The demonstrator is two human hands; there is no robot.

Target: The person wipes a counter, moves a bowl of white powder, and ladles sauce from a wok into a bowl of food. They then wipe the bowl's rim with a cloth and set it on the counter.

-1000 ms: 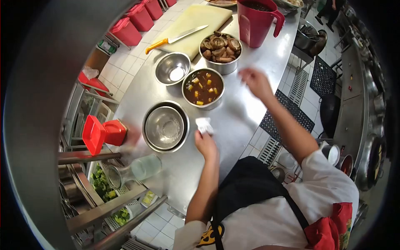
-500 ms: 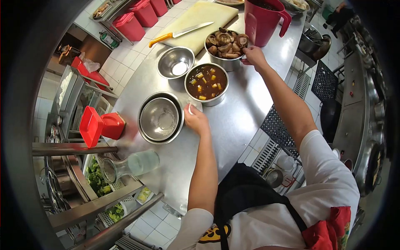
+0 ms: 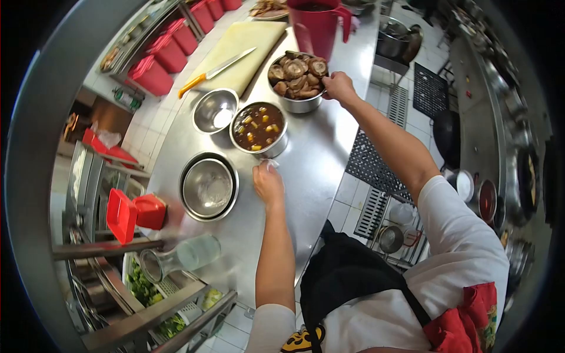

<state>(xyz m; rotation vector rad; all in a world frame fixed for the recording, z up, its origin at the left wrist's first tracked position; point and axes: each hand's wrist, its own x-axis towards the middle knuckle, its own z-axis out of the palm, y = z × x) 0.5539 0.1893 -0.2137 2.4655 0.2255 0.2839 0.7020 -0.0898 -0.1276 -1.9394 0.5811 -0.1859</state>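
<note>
My right hand (image 3: 339, 88) grips the near-right rim of a steel pot of brown mushrooms (image 3: 298, 75). My left hand (image 3: 269, 185) is curled closed over the counter, around a whitish translucent crumpled piece (image 3: 269, 164) that shows at the fingers. Just beyond it stands a steel pot of dark brown broth (image 3: 256, 128) with pale yellow chunks floating in it. To the left of my left hand sit nested steel bowls (image 3: 207, 188). An empty steel bowl (image 3: 215, 110) stands beside the broth pot.
Behind the mushrooms stands a red pitcher (image 3: 315, 35). A knife (image 3: 218, 72) with an orange handle lies on the cutting board (image 3: 247, 44). A glass carafe (image 3: 197, 254) lies along the left edge, near an open red container (image 3: 122, 216).
The view has turned, shifting the counter leftward. My left hand has come away from the nested bowls, leaving a gap. My right hand stays at the mushroom pot's rim.
</note>
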